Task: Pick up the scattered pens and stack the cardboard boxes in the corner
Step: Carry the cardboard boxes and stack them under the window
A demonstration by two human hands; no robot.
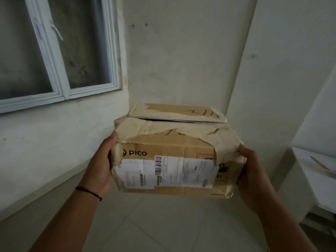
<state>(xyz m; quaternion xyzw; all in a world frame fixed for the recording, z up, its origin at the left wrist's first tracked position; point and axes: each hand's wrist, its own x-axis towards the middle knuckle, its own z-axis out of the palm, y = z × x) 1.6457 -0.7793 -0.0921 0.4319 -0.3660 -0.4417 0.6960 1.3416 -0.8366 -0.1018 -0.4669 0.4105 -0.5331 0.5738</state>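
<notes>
1. Both forearms reach forward from the bottom edge of the view; the left wrist carries a thin dark cord (88,191).
2. Left hand (99,164): palm pressed flat against the left end of the cardboard box (169,153), thumb lying up along the top left edge. The remaining fingers are hidden behind or under the box, so their curl cannot be told.
3. Right hand (251,176): palm against the right end, thumb resting on the top right corner over the torn tape. Its other fingers are likewise hidden.
4. Box position: held between the two hands, clear of the floor (163,224), long axis running left to right across the body. The labelled side faces the camera and the split top flaps face up. Both hands stand equally near to it, one at each end.
5. Governing relation: the wall corner (127,70) lies straight ahead, beyond the far side of the box, to the right of the window (60,51). The coming move is judged to be forward and down, keeping the long axis level.
6. No pens and no second box are visible.
7. Risk, as judged: the worn, loosely taped flaps could open if the box tips.
</notes>
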